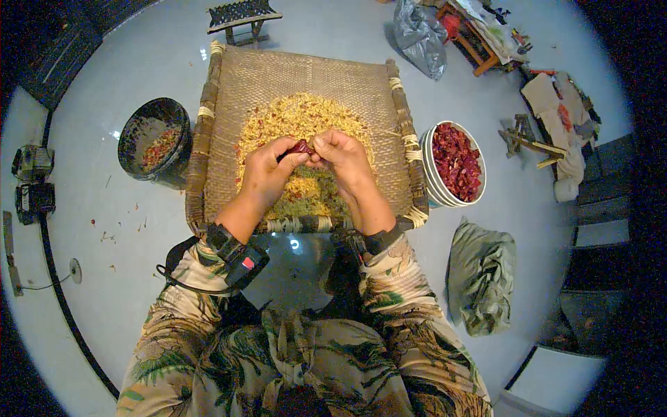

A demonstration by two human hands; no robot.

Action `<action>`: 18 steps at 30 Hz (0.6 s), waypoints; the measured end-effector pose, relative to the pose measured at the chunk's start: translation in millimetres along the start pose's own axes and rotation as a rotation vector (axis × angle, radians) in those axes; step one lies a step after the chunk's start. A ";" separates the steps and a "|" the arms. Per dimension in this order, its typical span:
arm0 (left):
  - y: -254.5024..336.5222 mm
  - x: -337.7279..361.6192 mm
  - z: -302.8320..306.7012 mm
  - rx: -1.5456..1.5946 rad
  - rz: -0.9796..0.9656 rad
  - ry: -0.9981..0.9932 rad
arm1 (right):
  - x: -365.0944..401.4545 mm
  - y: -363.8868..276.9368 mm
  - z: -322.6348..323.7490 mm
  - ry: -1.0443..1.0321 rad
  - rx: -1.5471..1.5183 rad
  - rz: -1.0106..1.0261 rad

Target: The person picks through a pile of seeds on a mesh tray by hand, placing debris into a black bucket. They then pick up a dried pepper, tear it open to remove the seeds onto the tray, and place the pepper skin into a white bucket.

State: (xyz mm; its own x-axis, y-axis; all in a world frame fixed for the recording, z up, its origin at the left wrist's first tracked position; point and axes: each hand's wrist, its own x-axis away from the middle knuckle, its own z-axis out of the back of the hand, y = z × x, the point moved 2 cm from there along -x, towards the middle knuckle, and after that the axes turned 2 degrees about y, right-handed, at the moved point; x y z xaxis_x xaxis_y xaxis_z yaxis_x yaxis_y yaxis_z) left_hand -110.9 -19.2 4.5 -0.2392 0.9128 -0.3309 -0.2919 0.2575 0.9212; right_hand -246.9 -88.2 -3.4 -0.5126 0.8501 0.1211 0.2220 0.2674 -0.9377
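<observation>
A dark red dried chili pepper (pixel 300 146) is pinched between my two hands, over a woven tray (pixel 243 66). My left hand (pixel 265 172) holds its left part with thumb and fingers closed. My right hand (pixel 347 161) pinches at its right end; the fingertips partly hide that end. Beneath both hands, yellow chili seeds (pixel 299 111) with small red bits are spread over the weave. A greenish patch lies nearer to me on the tray.
A white bucket (pixel 429 182) of red chili pieces stands right of the tray. On the left is a black bucket (pixel 127 132) with some bits inside. A green cloth bundle (pixel 483 278), a grey plastic bag (pixel 420 42) and a small stool (pixel 243 15) are around on the floor.
</observation>
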 end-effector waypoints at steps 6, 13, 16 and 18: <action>0.1 3.5 -0.4 -0.061 -0.113 0.058 | 5.7 0.9 -4.5 0.017 -0.140 -0.071; -0.8 5.2 0.0 -0.091 -0.045 0.034 | 6.1 -2.2 -3.0 0.064 0.055 0.038; -3.0 6.2 0.2 -0.018 0.046 0.014 | 8.7 -11.3 -3.9 0.067 0.121 0.129; -7.1 6.2 -0.6 0.078 0.104 -0.022 | 11.3 -17.4 -7.5 0.028 0.165 0.175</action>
State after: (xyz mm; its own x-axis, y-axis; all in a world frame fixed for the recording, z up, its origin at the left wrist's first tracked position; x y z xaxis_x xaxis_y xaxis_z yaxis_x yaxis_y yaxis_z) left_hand -110.9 -15.6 -4.2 -0.2437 0.9425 -0.2287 -0.1931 0.1839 0.9638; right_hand -250.4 -79.9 16.7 -0.4549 0.8896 -0.0411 0.1653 0.0390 -0.9855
